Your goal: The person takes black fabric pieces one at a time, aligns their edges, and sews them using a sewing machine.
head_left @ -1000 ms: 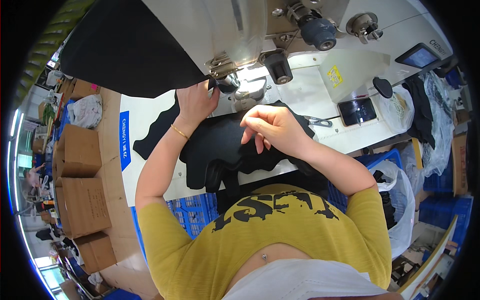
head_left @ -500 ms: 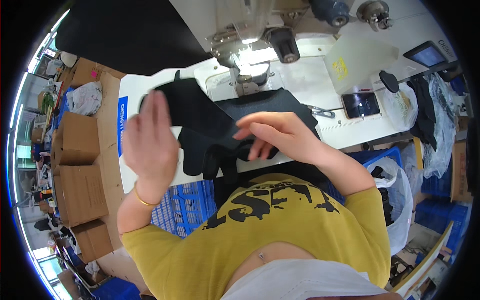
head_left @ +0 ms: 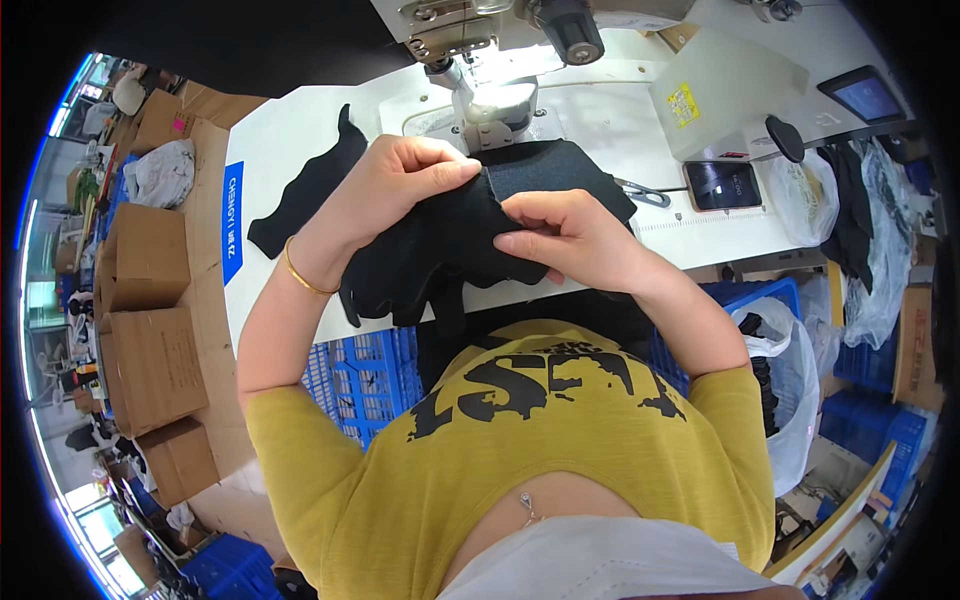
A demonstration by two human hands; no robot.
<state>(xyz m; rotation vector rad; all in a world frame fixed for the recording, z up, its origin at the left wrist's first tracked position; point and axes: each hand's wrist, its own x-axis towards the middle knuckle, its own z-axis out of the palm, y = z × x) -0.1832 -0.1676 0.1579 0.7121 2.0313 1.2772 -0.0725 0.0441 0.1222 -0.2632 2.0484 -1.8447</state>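
My left hand [head_left: 400, 185] and my right hand [head_left: 565, 235] both pinch the top edge of a black glove-shaped fabric piece [head_left: 430, 260], held just above the front of a white sewing table [head_left: 290, 130]. The fingers of the piece hang down toward my chest. A gold bracelet sits on my left wrist. Right behind my hands stands the sewing machine [head_left: 490, 50], its lit needle area [head_left: 480, 85] close to my left fingertips. More black fabric [head_left: 570, 170] lies flat under the machine, and another black cut piece [head_left: 305, 190] lies on the table to the left.
Scissors [head_left: 640, 192] and a small dark control panel [head_left: 725, 185] lie right of my hands. A white box [head_left: 725, 85] sits behind them. Blue plastic crates [head_left: 360, 365] stand under the table. Cardboard boxes [head_left: 150, 350] are stacked at left. White bags [head_left: 790, 400] hang at right.
My left hand came back from the left side with the black piece and now meets my right hand on its top edge. The view has tilted down toward the table front.
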